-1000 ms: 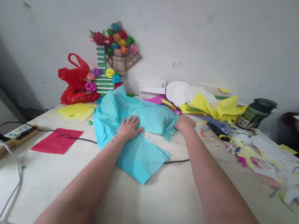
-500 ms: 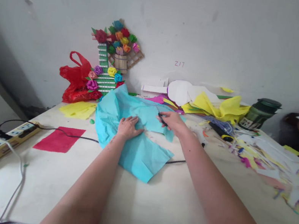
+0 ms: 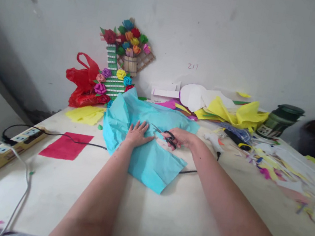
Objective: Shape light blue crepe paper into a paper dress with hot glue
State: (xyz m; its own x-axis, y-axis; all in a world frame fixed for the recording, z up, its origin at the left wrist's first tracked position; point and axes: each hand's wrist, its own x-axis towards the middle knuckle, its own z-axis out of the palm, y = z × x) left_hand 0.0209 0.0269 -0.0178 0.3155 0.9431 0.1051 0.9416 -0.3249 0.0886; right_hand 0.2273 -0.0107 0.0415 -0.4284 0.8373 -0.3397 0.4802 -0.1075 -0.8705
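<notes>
A large creased sheet of light-blue paper (image 3: 157, 167) lies on the table, with a cut running in from its right side. My left hand (image 3: 137, 134) rests flat on the sheet with its fingers spread. In my right hand (image 3: 183, 137) is a pair of scissors (image 3: 169, 138) with black handles. Their blades point left, towards my left hand, over the cut in the paper. From this view I cannot tell whether the blades touch the paper.
A red paper square (image 3: 66, 145) and a power strip (image 3: 2, 151) lie at left. Behind stand paper flowers (image 3: 131, 40) and a red plastic bag (image 3: 82, 84). Yellow sheets (image 3: 237, 114), a green bottle (image 3: 280, 121) and paper scraps (image 3: 282, 168) are at right. A black cable (image 3: 189, 172) runs under the blue sheet.
My right hand has brought the scissors down and left, nearer to my left hand, and their handles are now spread. My left hand stays on the paper. The view has shifted slightly.
</notes>
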